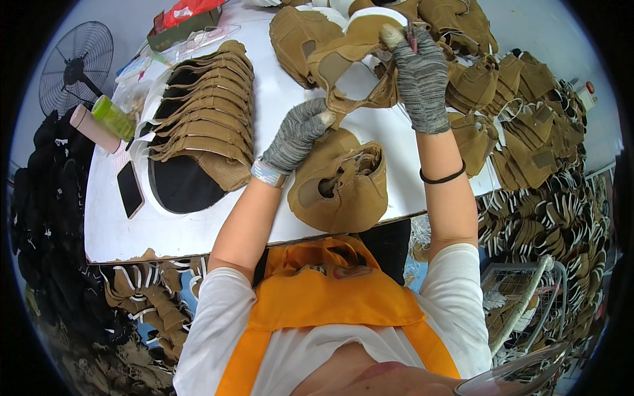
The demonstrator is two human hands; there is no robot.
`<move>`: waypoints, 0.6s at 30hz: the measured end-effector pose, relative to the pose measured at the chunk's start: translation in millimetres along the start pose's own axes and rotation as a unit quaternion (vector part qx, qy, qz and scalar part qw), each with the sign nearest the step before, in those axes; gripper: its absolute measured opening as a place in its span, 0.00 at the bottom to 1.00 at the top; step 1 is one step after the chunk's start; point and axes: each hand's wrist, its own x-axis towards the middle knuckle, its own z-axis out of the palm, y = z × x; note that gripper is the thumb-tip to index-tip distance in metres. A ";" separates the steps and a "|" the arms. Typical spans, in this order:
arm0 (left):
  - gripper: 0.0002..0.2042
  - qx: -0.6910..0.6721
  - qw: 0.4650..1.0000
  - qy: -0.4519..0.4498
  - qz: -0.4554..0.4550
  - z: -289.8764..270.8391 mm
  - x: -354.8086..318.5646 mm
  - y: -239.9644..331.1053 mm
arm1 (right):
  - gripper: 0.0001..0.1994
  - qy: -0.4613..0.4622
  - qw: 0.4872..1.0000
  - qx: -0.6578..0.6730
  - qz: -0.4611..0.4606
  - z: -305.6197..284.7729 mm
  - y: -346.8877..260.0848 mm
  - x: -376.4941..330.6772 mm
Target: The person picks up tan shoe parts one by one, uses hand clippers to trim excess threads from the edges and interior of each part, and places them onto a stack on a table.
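Observation:
Both hands wear grey knit gloves. My left hand [297,132] pinches the lower edge of a tan suede shoe upper [350,56] that I hold up above the white table [112,231]. My right hand [419,72] grips the same upper at its top right, with a small red-handled tool [411,36] between the fingers. Another tan shoe upper [340,188] lies flat on the table just below my left hand.
A fanned stack of tan uppers [211,112] lies left on the table, beside a phone [129,189], a green bottle [112,117] and a pink tube [92,129]. More uppers pile up at the right [528,132]. A fan [76,66] stands far left. A wire basket [522,290] sits low right.

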 end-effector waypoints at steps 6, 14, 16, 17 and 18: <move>0.17 0.151 0.980 -0.123 0.045 8.3 2.9 35.7 | 0.13 0.057 0.991 0.119 0.031 -29.8 -47.1 2.1; 0.19 0.006 0.991 -0.096 0.091 37.7 -10.4 64.8 | 0.11 0.021 0.991 0.124 -0.039 -51.3 -93.0 -9.2; 0.22 -0.066 0.989 -0.108 0.079 33.8 -4.5 59.8 | 0.09 0.019 0.991 0.130 -0.038 -57.4 -96.8 -14.7; 0.22 -0.116 0.986 -0.084 0.089 43.9 -6.1 61.8 | 0.09 0.019 0.993 0.112 -0.038 -59.8 -102.0 -20.8; 0.22 -0.157 0.975 -0.129 0.093 41.2 -3.2 59.9 | 0.09 0.020 0.995 0.094 -0.037 -61.5 -105.5 -24.1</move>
